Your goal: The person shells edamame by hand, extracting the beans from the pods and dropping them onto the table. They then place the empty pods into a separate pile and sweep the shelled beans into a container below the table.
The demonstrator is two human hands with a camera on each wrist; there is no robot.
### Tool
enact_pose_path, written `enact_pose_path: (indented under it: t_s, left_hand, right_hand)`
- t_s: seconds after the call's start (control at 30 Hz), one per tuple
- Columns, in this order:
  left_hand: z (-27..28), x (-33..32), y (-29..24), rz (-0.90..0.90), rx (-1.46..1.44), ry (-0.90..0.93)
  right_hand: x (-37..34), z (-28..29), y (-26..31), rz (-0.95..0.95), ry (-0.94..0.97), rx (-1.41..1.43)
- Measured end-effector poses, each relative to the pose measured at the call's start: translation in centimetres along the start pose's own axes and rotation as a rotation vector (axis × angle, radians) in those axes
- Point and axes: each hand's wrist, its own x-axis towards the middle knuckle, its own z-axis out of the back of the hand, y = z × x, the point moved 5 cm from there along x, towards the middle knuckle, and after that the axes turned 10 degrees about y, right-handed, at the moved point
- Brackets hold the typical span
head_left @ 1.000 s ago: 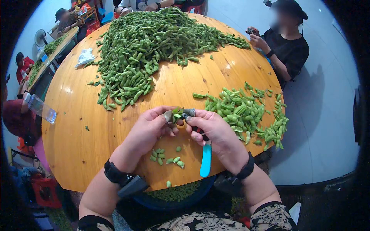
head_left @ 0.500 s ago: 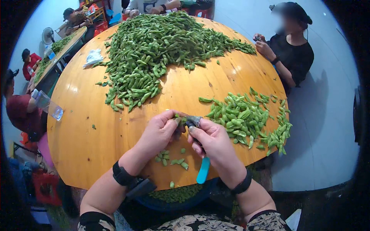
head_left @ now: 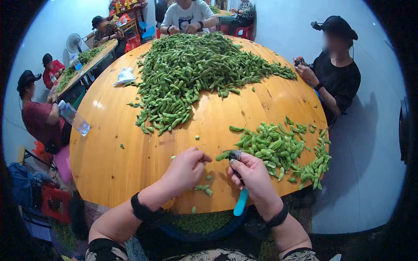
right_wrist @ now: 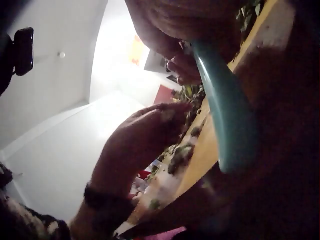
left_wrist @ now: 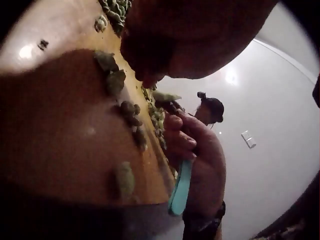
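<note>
Right hand (head_left: 254,175): fingers curled round a tool (head_left: 241,202), its turquoise handle sticking out below the fist toward the table edge; working end hidden among the fingers. Pod (head_left: 223,155) sits at the right hand's fingertips, on the side facing the left hand, its free end pointing left; the left wrist view likewise shows it lying above the curled fingers, clear of the handle. A grey, dark patch lies beside it; cannot tell whether tool part or finger cover. Left hand (head_left: 186,167): fingers loosely bent, gap narrow, nothing seen in it; near the pod but apart from it. Underneath, a few loose beans (head_left: 203,189) lie on the table (head_left: 109,161); a small pile (head_left: 270,145) is just beyond the right hand, the large heap (head_left: 183,74) farther off. Handling, judged: pod very light, skin pliant yet tough, beans inside firm but easily bruised; surface perhaps damp, so a hard squeeze might make it slip. Best hold: a light thumb-and-finger pinch on the free left end, off the bean bulges and away from the tool's hidden end. Handle looks smooth and stiff; take it around the middle, full fist.
</note>
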Motion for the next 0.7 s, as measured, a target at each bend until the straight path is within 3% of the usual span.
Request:
enact_pose_path:
  t_s: [0.13,0.2,0.23,0.3,0.5,0.63,0.7]
  left_hand:
    - [2.3,-1.8,-0.6,-0.150,0.361,0.069]
    - [4.2,-1.4,0.0,-0.066,0.504,-0.129]
    - [4.6,-0.6,0.7,-0.064,0.508,-0.129]
    - [6.4,2.0,3.4,0.096,0.548,-0.287]
    - [7.1,5.2,6.7,0.187,0.648,-0.274]
    - [6.2,3.5,4.5,0.048,0.656,-0.299]
    - [4.2,2.4,2.5,-0.127,0.194,-0.243]
  right_hand:
    - [-0.7,4.0,0.4,0.001,-0.047,0.048]
    - [-1.0,5.7,0.3,-0.018,-0.082,0.065]
    - [-1.0,5.7,0.3,-0.017,-0.079,0.067]
    - [-0.9,5.4,0.6,-0.018,-0.077,0.070]
    - [-1.4,3.7,0.9,-0.032,-0.011,-0.048]
    - [-0.5,1.8,1.6,-0.004,0.042,-0.133]
    - [0.4,0.0,1.5,-0.033,0.150,-0.133]
